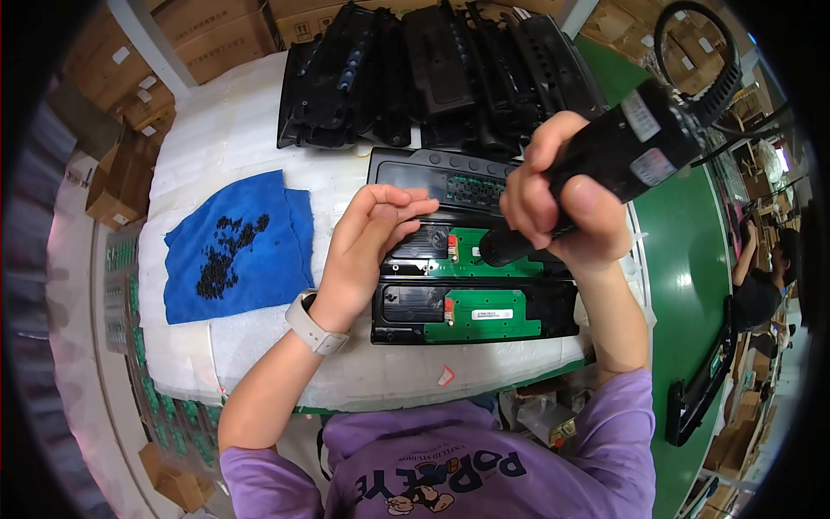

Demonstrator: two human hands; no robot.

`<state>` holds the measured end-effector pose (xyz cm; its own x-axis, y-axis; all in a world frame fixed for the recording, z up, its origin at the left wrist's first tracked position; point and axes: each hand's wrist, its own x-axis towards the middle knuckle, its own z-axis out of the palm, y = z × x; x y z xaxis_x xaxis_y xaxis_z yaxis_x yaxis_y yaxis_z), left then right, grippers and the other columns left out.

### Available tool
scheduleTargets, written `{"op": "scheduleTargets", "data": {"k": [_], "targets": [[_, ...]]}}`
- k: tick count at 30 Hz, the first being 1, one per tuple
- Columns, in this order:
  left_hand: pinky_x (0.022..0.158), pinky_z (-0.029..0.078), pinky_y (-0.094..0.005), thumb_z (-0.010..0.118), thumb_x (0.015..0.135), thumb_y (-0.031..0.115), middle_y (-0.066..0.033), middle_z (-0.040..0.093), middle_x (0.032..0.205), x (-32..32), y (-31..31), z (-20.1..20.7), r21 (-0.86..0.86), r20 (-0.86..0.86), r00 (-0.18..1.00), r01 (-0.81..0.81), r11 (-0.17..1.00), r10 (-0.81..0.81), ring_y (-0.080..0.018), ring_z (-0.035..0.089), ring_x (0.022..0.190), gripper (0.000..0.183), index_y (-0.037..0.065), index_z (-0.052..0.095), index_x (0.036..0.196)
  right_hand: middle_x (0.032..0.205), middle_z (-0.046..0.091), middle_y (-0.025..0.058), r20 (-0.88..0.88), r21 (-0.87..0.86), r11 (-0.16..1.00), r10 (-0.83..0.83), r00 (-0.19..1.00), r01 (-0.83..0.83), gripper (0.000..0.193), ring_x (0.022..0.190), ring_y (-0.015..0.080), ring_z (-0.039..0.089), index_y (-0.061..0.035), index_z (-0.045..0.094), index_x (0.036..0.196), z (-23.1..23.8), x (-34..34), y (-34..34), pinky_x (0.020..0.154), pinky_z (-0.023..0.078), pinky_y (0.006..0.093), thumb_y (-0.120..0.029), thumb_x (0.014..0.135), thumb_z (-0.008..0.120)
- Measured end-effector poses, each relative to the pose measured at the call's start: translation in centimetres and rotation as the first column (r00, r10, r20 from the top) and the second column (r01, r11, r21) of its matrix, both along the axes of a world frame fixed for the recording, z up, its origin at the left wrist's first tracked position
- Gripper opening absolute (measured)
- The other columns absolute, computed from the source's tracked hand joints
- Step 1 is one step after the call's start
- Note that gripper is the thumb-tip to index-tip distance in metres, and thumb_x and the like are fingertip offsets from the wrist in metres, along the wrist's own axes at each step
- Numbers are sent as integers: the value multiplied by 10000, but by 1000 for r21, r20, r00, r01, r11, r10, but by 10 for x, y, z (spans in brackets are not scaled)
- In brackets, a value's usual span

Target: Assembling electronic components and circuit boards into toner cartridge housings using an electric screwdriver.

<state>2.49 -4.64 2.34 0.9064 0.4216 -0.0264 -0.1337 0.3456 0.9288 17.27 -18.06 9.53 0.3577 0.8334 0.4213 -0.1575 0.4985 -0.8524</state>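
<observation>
My right hand (pixel 566 195) is wrapped round a thick black electric screwdriver (pixel 635 143). It slants down to the left, its nose over the green circuit board (pixel 467 249) of the middle black plastic housing (pixel 417 239). On that housing's left end my left hand (pixel 376 221) hovers or rests, fingers stretched apart; nothing shows in them. Another housing (pixel 405 313) with a green board (pixel 510 324) lies nearest me. Beyond the middle one is a black panel (pixel 406 169) with round buttons. Whether the bit touches a screw is hidden.
A blue cloth (pixel 186 285) at left carries many small black screws (pixel 216 275). Stacked black housings (pixel 346 78) fill the table's far side. The screwdriver's cable (pixel 661 43) loops at upper right. Cartons (pixel 212 30) stand behind; a person (pixel 761 281) is far right.
</observation>
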Motion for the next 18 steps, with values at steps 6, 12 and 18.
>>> {"op": "scheduleTargets", "data": {"k": [6,12,18], "targets": [[971,384,-315,268,952,69,-189,468,1224,1,-5,-3,31,59,998,-14,999,12,-253,466,1193,141,43,387,1025,540,461,42,17,-69,998,1,1000,0,285,398,107,425,-3,452,885,-4,-2,1,386,337,227,-177,742,626],[861,475,-298,288,974,130,-241,507,1147,2,-3,-8,3,66,998,-9,1000,9,-278,559,1079,123,41,356,1025,555,445,45,115,-68,996,73,991,-65,305,413,106,414,-22,427,803,-7,-10,4,382,334,234,-153,695,681],[706,523,-282,353,975,234,-235,581,1001,0,5,-9,-95,-26,998,60,994,-63,-269,654,813,213,32,349,1044,554,452,41,130,-131,990,72,989,-55,319,437,106,436,-15,437,799,-6,-11,1,401,357,239,-160,688,699]]}}
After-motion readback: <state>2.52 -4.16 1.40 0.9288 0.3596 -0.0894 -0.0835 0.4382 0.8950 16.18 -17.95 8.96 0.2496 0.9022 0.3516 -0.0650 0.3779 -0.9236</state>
